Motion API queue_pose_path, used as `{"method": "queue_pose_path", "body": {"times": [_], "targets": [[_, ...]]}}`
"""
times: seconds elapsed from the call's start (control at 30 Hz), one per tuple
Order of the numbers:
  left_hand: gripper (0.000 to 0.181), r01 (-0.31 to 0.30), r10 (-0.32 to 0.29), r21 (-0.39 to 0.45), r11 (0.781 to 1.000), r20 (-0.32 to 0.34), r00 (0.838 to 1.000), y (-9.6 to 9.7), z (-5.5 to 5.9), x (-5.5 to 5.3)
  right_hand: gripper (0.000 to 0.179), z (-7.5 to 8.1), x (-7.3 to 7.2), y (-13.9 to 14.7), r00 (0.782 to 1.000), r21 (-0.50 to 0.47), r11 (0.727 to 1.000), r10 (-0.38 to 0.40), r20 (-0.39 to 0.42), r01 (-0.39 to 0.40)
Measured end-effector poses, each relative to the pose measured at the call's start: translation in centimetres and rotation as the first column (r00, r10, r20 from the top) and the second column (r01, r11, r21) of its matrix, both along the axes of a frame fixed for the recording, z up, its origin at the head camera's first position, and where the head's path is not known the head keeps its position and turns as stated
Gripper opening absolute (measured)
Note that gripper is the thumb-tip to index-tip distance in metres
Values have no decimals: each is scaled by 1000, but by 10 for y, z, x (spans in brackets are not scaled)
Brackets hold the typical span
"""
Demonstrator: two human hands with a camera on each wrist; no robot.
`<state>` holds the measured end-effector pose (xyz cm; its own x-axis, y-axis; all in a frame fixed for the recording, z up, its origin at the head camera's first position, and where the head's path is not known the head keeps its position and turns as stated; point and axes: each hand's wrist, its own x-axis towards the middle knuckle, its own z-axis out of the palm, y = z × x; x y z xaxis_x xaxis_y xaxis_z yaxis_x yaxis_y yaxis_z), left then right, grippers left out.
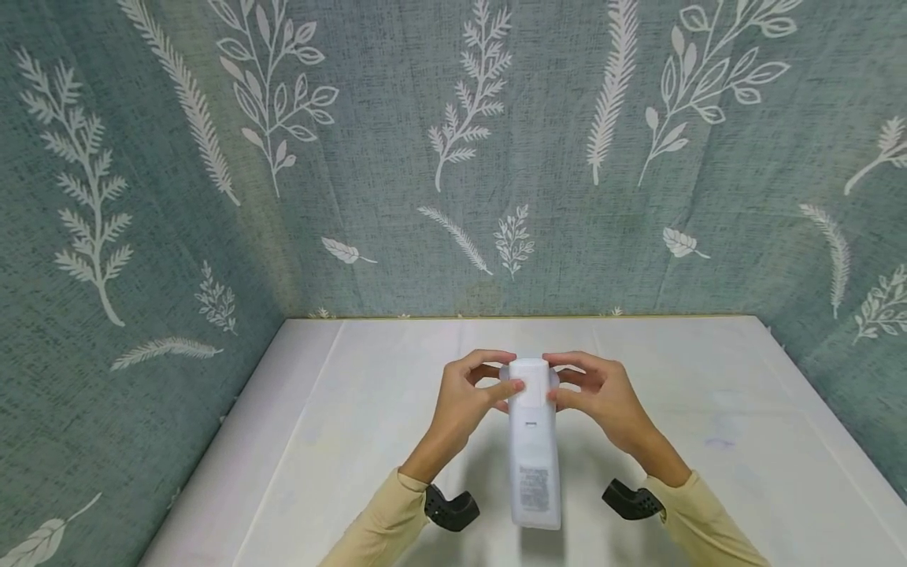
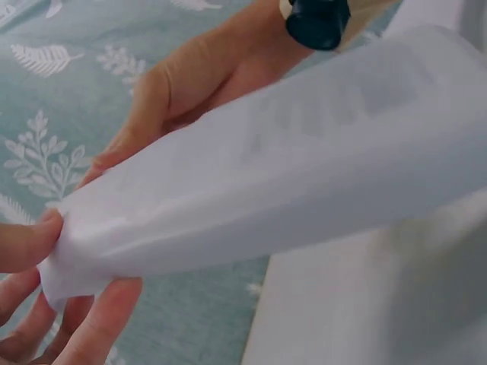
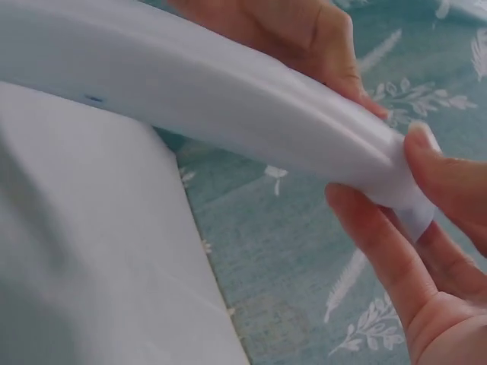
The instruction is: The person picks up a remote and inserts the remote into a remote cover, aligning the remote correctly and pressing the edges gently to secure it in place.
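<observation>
A long white plastic handheld device is held up by both hands over the table, its lower end toward the person. A panel with a small slot and a grey printed label show on its face; its exact kind cannot be told. My left hand grips the far end from the left, thumb on the face and fingers behind. From the right, my right hand pinches the same end, thumb along the side edge. A rounded, pale translucent part sticks out behind that end, mostly hidden by the fingers. The wrist views show the device's smooth side.
Beneath the hands lies a white table with faint creases. Green-blue fabric with white leaf prints rises along its back and sides. A black wrist camera sits on the left wrist, another on the right.
</observation>
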<state>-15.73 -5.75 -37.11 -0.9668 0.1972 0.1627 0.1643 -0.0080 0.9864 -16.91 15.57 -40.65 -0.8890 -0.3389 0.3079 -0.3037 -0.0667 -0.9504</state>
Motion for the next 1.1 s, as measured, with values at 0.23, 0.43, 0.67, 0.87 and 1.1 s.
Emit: {"method": "queue_pose_path", "body": {"times": [0.23,0.43,0.67,0.87,1.1], "targets": [[28,-14,15,32,999,-31,999,1,-16,-8,39,0,0,0,1000,-43,999,-4,-8,3],[36,-24,24,2,1000,34,999,2,-20,-9,39,0,-2,-2,1000,-71,997,-13,-23,11],[48,16,-24,46,999,161,987,2,-24,-6,38,0,1,-5,995,-11,995,-95,-43,95],[46,13,-24,77,997,144,989,1,-25,-6,27,0,5,-9,990,-37,995,-95,-106,91],[43,3,-14,89,996,124,992,2,-26,-5,24,2,2,-6,998,37,998,-59,-15,59]]}}
